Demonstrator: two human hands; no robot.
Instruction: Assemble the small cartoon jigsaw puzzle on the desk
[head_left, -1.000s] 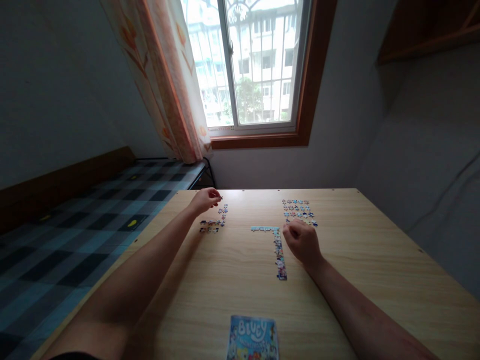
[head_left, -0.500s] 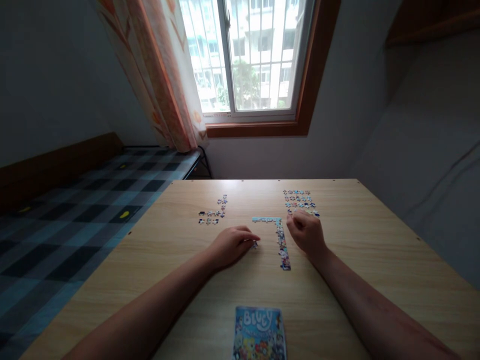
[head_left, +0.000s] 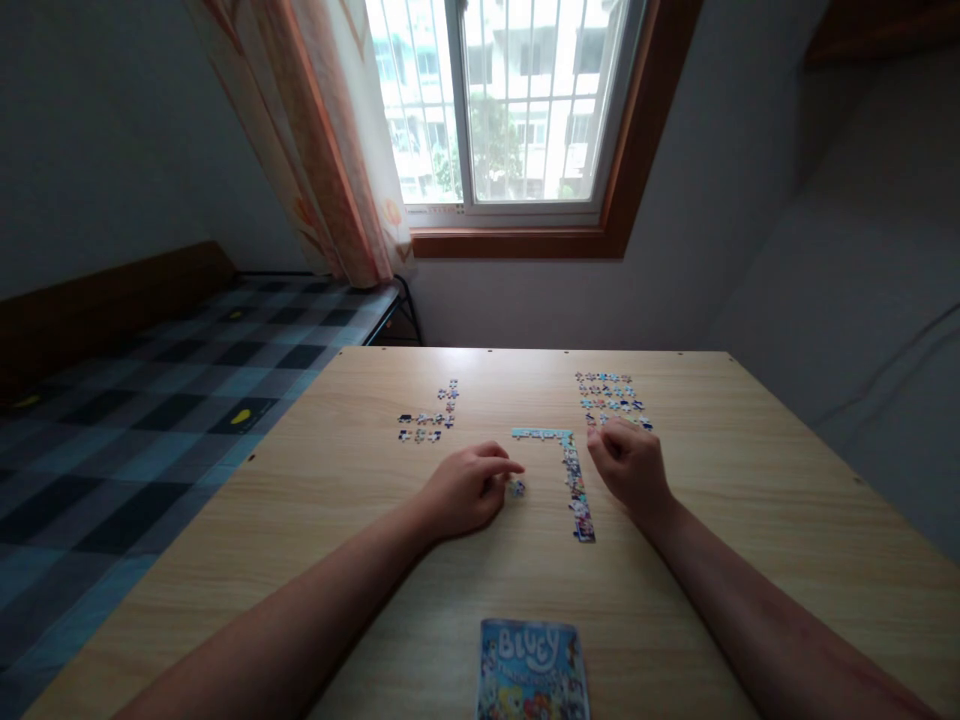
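Observation:
My left hand (head_left: 469, 490) rests on the table with its index finger stretched out and parted from the thumb. Just beside its fingertips lies a loose puzzle piece (head_left: 517, 488), flat on the wood. To the right, joined puzzle pieces form a corner: a pale blue strip (head_left: 536, 434) runs across and a colourful strip (head_left: 577, 490) comes down towards me. My right hand (head_left: 628, 460) is curled into a fist right of that corner, with nothing visible in it. It partly covers the nearest row of loose puzzle pieces (head_left: 611, 390).
Another group of loose puzzle pieces (head_left: 427, 420) lies at the back left of the wooden table (head_left: 390, 620). Near the front edge of view is a Bluey picture card or box (head_left: 532, 670). A bed with a checked cover (head_left: 187, 400) stands left, below a window (head_left: 517, 110).
My left index finger has lifted and stretched out, leaving the loose piece uncovered on the table. The right fist stays by the rows. The whole view has shifted slightly.

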